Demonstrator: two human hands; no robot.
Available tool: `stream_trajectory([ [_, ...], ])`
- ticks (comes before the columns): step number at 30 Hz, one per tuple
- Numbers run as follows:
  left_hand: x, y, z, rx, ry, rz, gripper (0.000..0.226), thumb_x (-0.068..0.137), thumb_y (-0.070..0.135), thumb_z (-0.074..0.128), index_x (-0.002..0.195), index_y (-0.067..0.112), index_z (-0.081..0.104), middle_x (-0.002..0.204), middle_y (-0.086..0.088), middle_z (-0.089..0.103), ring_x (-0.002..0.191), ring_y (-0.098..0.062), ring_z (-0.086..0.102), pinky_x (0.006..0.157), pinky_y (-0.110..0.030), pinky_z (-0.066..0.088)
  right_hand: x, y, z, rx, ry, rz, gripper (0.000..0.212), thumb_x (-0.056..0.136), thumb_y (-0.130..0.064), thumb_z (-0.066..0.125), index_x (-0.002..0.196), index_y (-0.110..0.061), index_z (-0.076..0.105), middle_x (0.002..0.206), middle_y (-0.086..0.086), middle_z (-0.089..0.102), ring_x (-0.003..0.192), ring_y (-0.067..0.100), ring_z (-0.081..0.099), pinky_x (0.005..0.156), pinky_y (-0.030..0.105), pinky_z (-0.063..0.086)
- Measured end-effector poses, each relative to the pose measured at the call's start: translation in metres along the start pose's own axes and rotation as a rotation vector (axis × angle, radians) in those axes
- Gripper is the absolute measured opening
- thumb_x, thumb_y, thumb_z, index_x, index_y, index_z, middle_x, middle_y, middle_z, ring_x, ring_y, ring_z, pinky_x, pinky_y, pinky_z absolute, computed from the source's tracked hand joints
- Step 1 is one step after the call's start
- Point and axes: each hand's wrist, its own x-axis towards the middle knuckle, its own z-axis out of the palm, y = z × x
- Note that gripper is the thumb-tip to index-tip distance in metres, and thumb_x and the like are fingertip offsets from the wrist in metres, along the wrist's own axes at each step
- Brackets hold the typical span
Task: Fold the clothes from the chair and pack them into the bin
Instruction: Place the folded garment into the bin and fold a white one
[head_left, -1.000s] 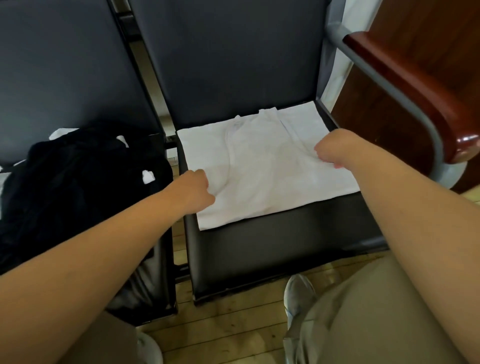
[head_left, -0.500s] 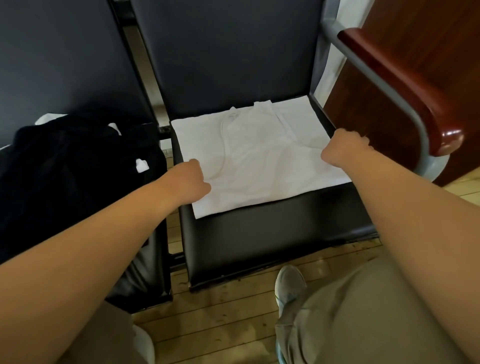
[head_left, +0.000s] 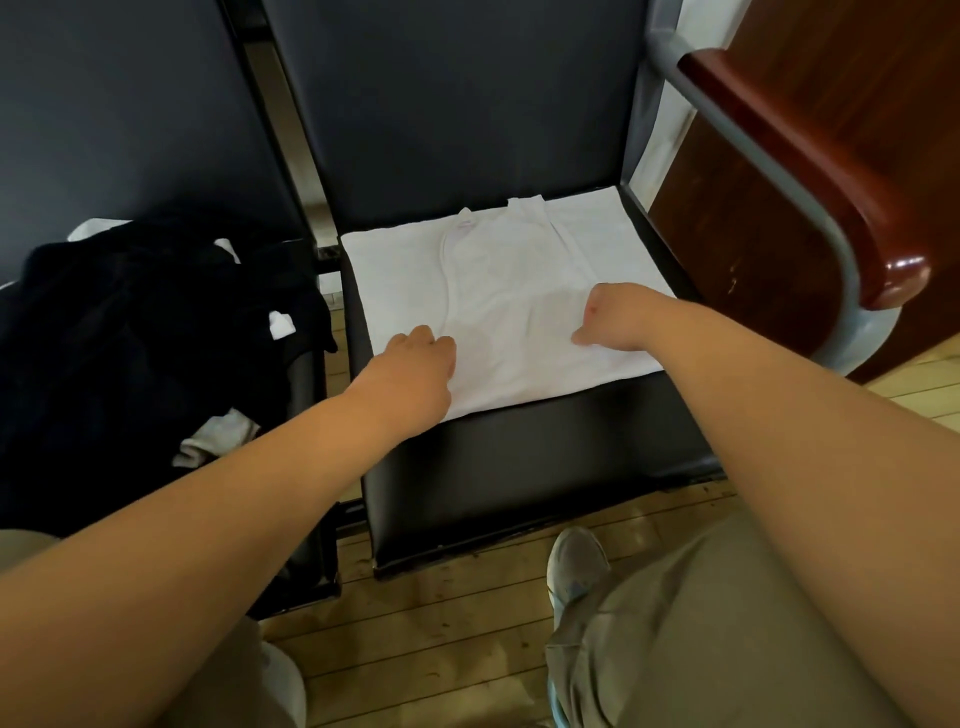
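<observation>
**A:** From the head camera, where is the garment?

**B:** The white shirt (head_left: 498, 291) lies spread flat on the black chair seat (head_left: 519, 457). It covers the rear part of the seat, with its neckline toward the backrest. The front strip of the seat is bare.

**A:** And the hands?

**B:** Both are on the shirt near its front edge. The left hand (head_left: 415, 358) sits at the seat's left side, knuckles up, fingers curled down into the cloth. The right hand (head_left: 608, 317) is toward the seat's right side, wrist bent, fingers tucked under out of sight. I cannot tell whether either one pinches the fabric or only presses on it.

**A:** Anything else around the seat?

**B:** A heap of dark clothes (head_left: 130, 338) with white scraps showing lies on the next seat to the left. A wooden armrest (head_left: 810, 171) runs along the right. In front of the seat, a grey shoe (head_left: 576, 561) stands on the plank floor (head_left: 441, 623).
</observation>
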Motion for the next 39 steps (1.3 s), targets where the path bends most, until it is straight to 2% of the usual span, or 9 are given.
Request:
stream_trajectory([
  [6,-0.005,-0.01,-0.012,-0.027,-0.203,0.067,0.016,0.099,0.025,0.061,0.113,0.025,0.057,0.114,0.0,0.052,0.099,-0.021,0.056,0.084,-0.033,0.049,-0.007,0.007,-0.006,0.104,-0.207,0.123,0.06,0.089,-0.04,0.084,0.138,-0.017,0.058,0.125,0.008,0.065,0.107,0.029,0.067,0.096,0.047,0.059],
  [10,-0.01,-0.007,-0.031,-0.086,-0.473,0.038,0.014,0.097,0.04,0.069,0.105,0.029,0.066,0.103,0.008,0.068,0.091,-0.014,0.067,0.075,-0.027,0.052,-0.028,0.003,-0.013,0.035,-0.418,0.175,0.04,0.096,-0.034,0.079,0.126,-0.01,0.066,0.114,0.01,0.074,0.101,0.027,0.075,0.097,0.049,0.061],
  [13,-0.009,-0.001,-0.043,-0.197,-0.599,-0.024,0.021,0.102,0.044,0.065,0.103,0.024,0.071,0.099,0.005,0.077,0.091,-0.013,0.075,0.075,-0.027,0.06,-0.035,-0.002,-0.02,0.042,-0.454,0.224,0.032,0.102,-0.034,0.069,0.118,-0.006,0.072,0.112,0.013,0.076,0.097,0.028,0.075,0.082,0.043,0.06],
  [16,0.005,0.006,-0.049,-0.247,-0.429,-0.054,0.023,0.105,0.04,0.061,0.1,0.019,0.07,0.096,0.005,0.077,0.087,-0.011,0.075,0.068,-0.027,0.054,-0.025,-0.007,-0.023,0.186,-0.272,0.231,0.027,0.105,-0.032,0.064,0.11,-0.006,0.071,0.104,0.012,0.076,0.089,0.027,0.075,0.071,0.039,0.055],
  [20,0.044,0.012,-0.051,-0.252,0.003,-0.118,0.017,0.103,0.033,0.061,0.109,0.018,0.064,0.105,-0.001,0.067,0.095,-0.02,0.064,0.065,-0.029,0.042,0.003,-0.018,-0.025,0.323,-0.049,0.192,0.022,0.106,-0.031,0.059,0.106,-0.01,0.067,0.1,0.011,0.076,0.092,0.028,0.075,0.089,0.044,0.061],
  [23,0.08,0.015,-0.047,-0.295,0.179,-0.2,0.037,0.099,0.028,0.064,0.129,0.009,0.054,0.123,-0.01,0.058,0.103,-0.028,0.061,0.071,-0.033,0.045,0.022,-0.022,-0.026,0.366,0.017,0.199,0.016,0.101,-0.022,0.06,0.103,-0.009,0.07,0.105,0.015,0.076,0.093,0.033,0.076,0.092,0.048,0.062],
  [28,0.129,0.01,-0.031,-0.269,0.222,-0.291,0.052,0.1,0.041,0.065,0.14,0.012,0.049,0.136,-0.014,0.05,0.121,-0.033,0.057,0.093,-0.044,0.054,0.043,-0.026,-0.026,0.415,0.064,0.201,0.014,0.1,-0.021,0.058,0.104,-0.011,0.069,0.099,0.011,0.077,0.089,0.03,0.077,0.086,0.046,0.064],
  [35,0.144,-0.007,-0.017,-0.588,0.477,-0.442,0.028,0.111,0.03,0.048,0.125,0.009,0.059,0.116,-0.008,0.065,0.099,-0.022,0.06,0.078,-0.033,0.045,0.055,-0.032,-0.022,0.397,0.058,0.196,0.015,0.103,-0.02,0.058,0.109,-0.011,0.067,0.1,0.01,0.077,0.09,0.026,0.077,0.086,0.043,0.064],
  [39,0.132,-0.02,-0.019,-0.676,0.554,-0.477,0.021,0.105,0.01,0.049,0.126,0.004,0.053,0.13,-0.014,0.056,0.097,-0.019,0.053,0.081,-0.028,0.041,0.054,-0.039,-0.02,0.394,0.048,0.205,0.016,0.103,-0.017,0.056,0.106,-0.01,0.07,0.1,0.011,0.077,0.091,0.026,0.077,0.086,0.042,0.064],
])
